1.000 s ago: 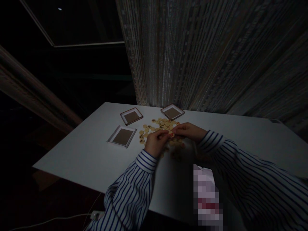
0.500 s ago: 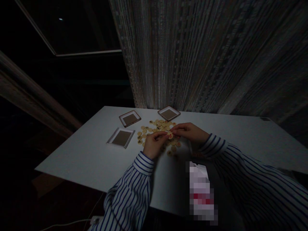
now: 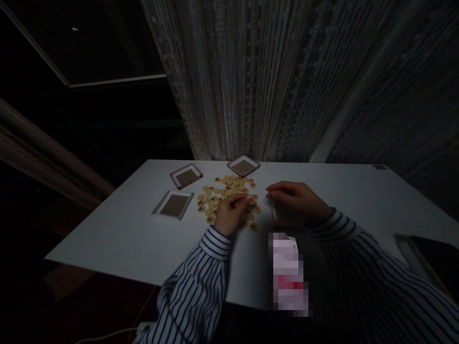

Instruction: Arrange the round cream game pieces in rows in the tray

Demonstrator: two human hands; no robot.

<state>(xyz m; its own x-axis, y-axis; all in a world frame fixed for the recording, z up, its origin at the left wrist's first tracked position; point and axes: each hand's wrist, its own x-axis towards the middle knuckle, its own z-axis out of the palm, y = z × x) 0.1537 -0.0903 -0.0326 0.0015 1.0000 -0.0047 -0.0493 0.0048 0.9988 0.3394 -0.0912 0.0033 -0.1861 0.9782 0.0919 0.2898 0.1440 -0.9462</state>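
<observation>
1. Disc (image 3: 253,200), round, yellowish, red mark on its face: held at the fingertips of the left hand (image 3: 229,214), on the side toward the right hand (image 3: 301,199); it lies in the gap between the two, touching the left only.
2. Left hand: thumb and fingers pinched on the disc, back of the hand partly upward, above the near part of the scatter.
3. Right hand: apart from the left, fingers bent, thumb tip close to forefinger tip; whether anything sits in its grip cannot be told.
4. Loose discs (image 3: 229,180), many, yellowish, some marked dark or red: spread beyond and around the left hand, partly hidden by it, left of the right hand.
5. Shallow trays, three: one brown-edged (image 3: 186,176), far left; one brown-edged (image 3: 244,166), beyond the scatter; one pale-edged (image 3: 172,205), left of the scatter.
6. Table (image 3: 107,234), white, bearing all the above.
7. Sleeves (image 3: 215,243), blue-striped, on both arms.
8. Curtain (image 3: 244,81), beaded or patterned, behind the table; room dim.
</observation>
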